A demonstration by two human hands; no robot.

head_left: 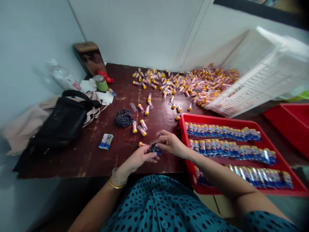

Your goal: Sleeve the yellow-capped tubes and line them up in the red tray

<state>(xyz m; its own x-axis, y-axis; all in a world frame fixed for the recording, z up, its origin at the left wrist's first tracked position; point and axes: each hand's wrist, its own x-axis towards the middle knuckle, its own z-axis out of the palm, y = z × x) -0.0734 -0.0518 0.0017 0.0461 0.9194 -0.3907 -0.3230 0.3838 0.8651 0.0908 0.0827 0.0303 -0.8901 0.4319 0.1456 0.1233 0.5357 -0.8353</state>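
Both my hands meet near the table's front edge over a small blue packet [157, 150], mostly covered by fingers. My left hand [140, 157] is closed on the packet from the left. Reaching in from the right, my right hand [172, 144] pinches its upper part. A clear tube with a yellow cap [142, 144] shows just beside the left fingertips; whether they touch it I cannot tell. Beyond the hands lie several loose tubes [142, 130], yellow-capped with pink inside. A blue-and-white packet or card stack [106, 141] lies to the left.
At right, a red tray [218, 120] holds rows of yellow-topped, blue-based packs. A tipped white basket [248, 87] stands behind it near a heap of tubes [193, 83]. Leftward are a dark patterned cloth bundle [123, 118], black bag [65, 119], bottle [63, 77], green jar [100, 83] and phone [90, 58].
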